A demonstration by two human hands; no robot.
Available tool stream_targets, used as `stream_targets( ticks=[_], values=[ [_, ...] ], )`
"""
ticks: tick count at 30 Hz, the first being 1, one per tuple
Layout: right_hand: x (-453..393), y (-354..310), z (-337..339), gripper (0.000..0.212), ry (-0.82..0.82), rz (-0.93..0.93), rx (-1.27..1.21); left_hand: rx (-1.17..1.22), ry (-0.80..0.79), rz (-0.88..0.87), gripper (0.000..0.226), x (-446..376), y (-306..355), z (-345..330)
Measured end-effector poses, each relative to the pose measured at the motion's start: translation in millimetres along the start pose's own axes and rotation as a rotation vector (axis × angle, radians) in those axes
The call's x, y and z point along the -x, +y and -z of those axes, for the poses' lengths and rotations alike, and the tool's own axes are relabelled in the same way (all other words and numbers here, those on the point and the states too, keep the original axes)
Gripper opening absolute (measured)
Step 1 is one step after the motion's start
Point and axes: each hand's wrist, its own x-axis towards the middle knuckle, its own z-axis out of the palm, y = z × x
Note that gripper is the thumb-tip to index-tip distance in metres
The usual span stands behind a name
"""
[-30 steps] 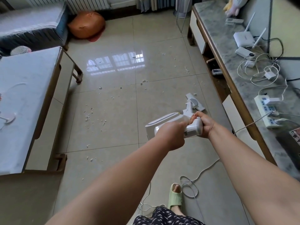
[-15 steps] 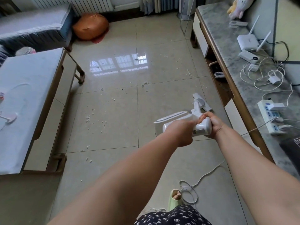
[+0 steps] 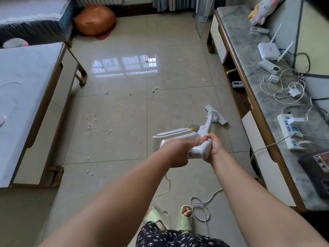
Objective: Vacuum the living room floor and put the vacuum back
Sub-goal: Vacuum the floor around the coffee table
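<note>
Between coffee table (image 3: 26,97) and media console (image 3: 277,125), a wide lane of glossy beige tile floor (image 3: 124,56).
White crumbs (image 3: 89,126) scatter left of centre; left hand (image 3: 175,153) and right hand (image 3: 214,146) both wrap the smooth white vacuum (image 3: 178,138), its flat head (image 3: 215,114) on tile near the console's edge.

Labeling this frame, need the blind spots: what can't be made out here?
Head view only:
- Left hand fingers: hidden behind its own back, so the grip on the vacuum handle is unclear.
- Power switch state: too small to tell.
- Cord end: runs under the right arm.
- Low table: cut off by the left edge.
</note>
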Motion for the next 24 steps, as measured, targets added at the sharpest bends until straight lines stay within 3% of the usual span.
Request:
stream_targets(
  ticks=[15,24],
  values=[
    [-66.2,21.3,-73.0,0.024,0.102,0.098,0.029,-0.020,0.000,-0.147,0.058,-44.3,-112.5,27.3],
    [-122.9,2.2,-81.3,0.022,0.126,0.121,0.033,0.026,-0.025,-0.161,0.040,-101.8,-153.0,6.0]
  ],
)
